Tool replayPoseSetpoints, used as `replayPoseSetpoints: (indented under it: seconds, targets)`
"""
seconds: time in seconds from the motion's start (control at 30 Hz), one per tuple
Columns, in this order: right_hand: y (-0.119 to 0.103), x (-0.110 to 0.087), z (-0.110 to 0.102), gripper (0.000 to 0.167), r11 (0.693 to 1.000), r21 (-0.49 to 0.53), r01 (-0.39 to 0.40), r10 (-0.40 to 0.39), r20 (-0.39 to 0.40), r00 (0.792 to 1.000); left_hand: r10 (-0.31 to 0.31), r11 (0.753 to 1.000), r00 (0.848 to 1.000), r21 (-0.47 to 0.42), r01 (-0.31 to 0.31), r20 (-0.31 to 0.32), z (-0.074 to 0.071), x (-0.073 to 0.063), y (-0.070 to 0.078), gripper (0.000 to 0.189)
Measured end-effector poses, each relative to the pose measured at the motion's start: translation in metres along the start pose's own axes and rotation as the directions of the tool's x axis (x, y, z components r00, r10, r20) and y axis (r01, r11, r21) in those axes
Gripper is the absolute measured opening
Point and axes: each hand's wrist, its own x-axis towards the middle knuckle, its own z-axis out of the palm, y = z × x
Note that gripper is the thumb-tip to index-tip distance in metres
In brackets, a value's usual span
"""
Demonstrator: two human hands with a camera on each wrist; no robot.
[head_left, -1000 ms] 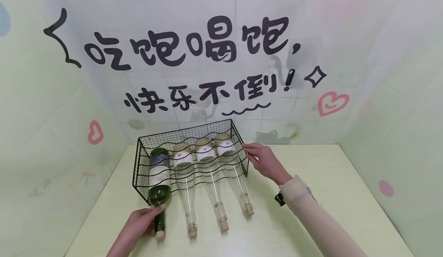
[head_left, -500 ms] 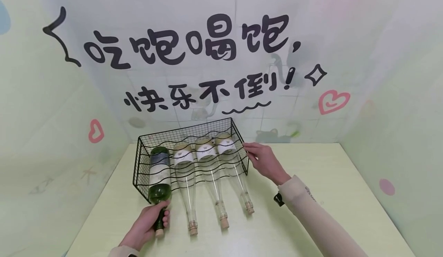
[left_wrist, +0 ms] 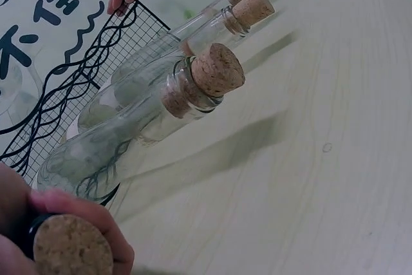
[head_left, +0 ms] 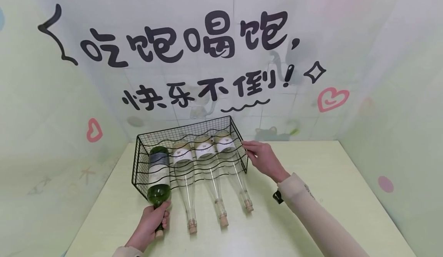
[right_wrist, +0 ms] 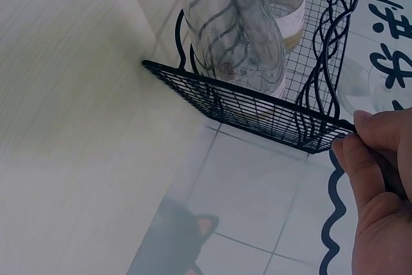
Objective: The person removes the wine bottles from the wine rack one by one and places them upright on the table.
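A black wire bottle rack stands at the back of the table with bottles lying in it, necks toward me. My left hand grips the neck of the green wine bottle in the leftmost slot; its cork pokes out of the fist in the left wrist view. With thumb and fingertips, my right hand pinches the rack's upper right corner, seen close in the right wrist view. Three clear corked bottles fill the other slots: one beside the green one, a middle one and a right one.
The pale wooden table reaches out to both sides and in front of the rack. A printed backdrop wall rises right behind it, with side walls left and right. The clear bottles' corked necks jut past the rack's front.
My left hand's fingers have wrapped round the green bottle's neck, where earlier the hand lay along it with the thumb on top. The right hand keeps its hold on the rack corner.
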Motion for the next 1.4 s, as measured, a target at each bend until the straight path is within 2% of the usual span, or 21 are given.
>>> replayPoseSetpoints:
  seconds: [0.2, 0.37, 0.67, 0.97, 1.23, 1.4]
  targets:
    - [0.000, 0.002, -0.002, 0.028, 1.000, 0.007, -0.015, 0.015, -0.005, 1.000, 0.015, 0.999, 1.000, 0.032, -0.014, -0.017, 0.003, -0.006, 0.003, 0.022]
    - [0.001, 0.001, -0.001, 0.028, 0.999, 0.017, -0.034, 0.034, 0.008, 0.999, 0.014, 0.996, 0.999, 0.092, -0.012, -0.029, 0.004, -0.014, 0.000, 0.024]
    - [-0.001, 0.001, 0.000, 0.027, 0.999, 0.027, -0.036, 0.036, 0.000, 0.999, -0.010, 0.984, 0.997, 0.177, 0.024, -0.077, 0.003, -0.027, -0.009, 0.035]
    - [-0.001, 0.000, 0.000, 0.028, 0.999, 0.021, -0.025, 0.025, -0.011, 1.000, -0.040, 0.967, 0.996, 0.247, 0.058, -0.077, 0.001, -0.042, -0.013, 0.038]
    - [0.000, 0.000, -0.001, 0.028, 0.999, 0.025, -0.041, 0.041, -0.012, 0.999, -0.019, 0.945, 0.996, 0.325, 0.046, -0.084, -0.001, -0.060, -0.012, 0.040]
    - [0.000, 0.000, 0.000, 0.028, 0.998, 0.042, -0.050, 0.050, 0.001, 0.999, -0.014, 0.937, 0.996, 0.347, 0.045, -0.091, -0.007, -0.069, -0.009, 0.035]
